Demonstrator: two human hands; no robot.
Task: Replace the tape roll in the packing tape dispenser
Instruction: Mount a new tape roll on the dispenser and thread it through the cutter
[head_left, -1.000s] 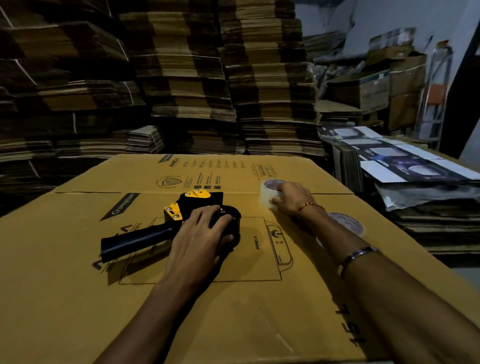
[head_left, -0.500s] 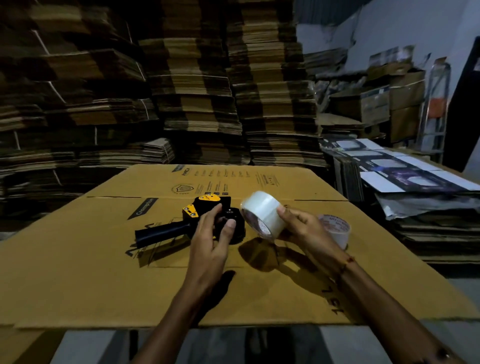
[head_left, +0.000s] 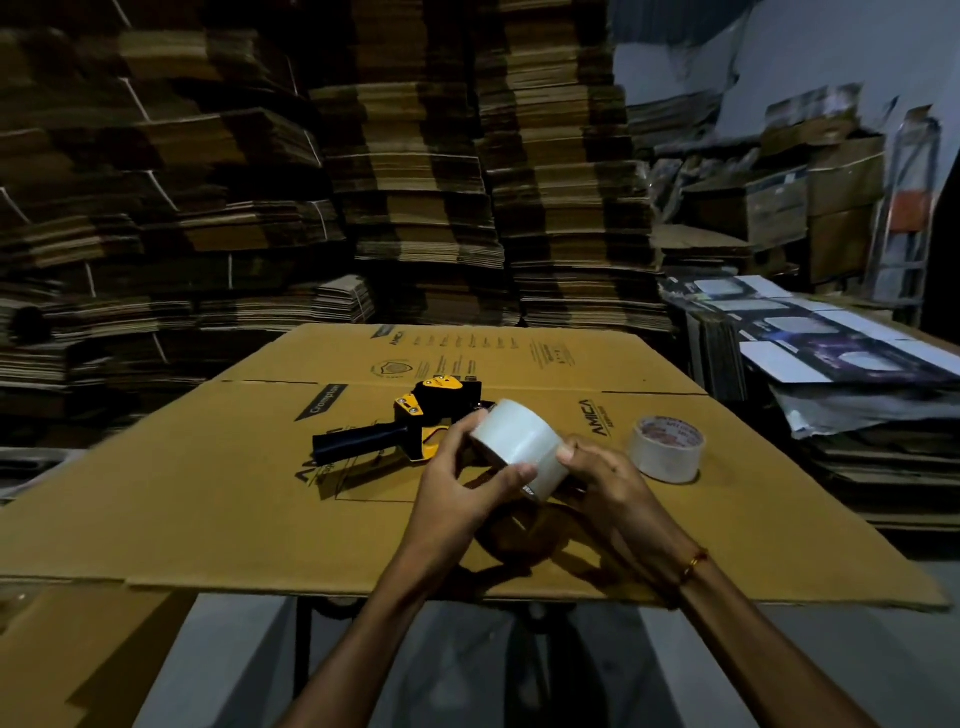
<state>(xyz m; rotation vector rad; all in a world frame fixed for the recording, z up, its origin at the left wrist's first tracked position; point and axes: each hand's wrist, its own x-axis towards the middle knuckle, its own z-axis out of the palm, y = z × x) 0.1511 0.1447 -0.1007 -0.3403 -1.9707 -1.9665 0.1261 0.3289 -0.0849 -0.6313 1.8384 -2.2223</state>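
Note:
Both my hands hold a clear tape roll (head_left: 519, 447) above the flat cardboard sheet (head_left: 208, 493). My left hand (head_left: 457, 483) grips its near-left side with thumb and fingers. My right hand (head_left: 602, 483) holds its right end. The black and yellow tape dispenser (head_left: 410, 421) lies on its side on the cardboard just behind the roll, handle pointing left, with no hand on it. A second, thinner tape roll (head_left: 666, 447) with red print on its core lies flat on the cardboard to the right.
Tall stacks of flattened cartons (head_left: 415, 182) fill the back. A pile of printed sheets (head_left: 831, 353) sits on the right. The cardboard's near edge overhangs a grey floor (head_left: 779, 675); another cardboard piece (head_left: 78, 649) lies at lower left.
My left hand left the dispenser and joined my right hand on the clear roll. The roll came nearer and lower, in front of the dispenser. The view tilted back.

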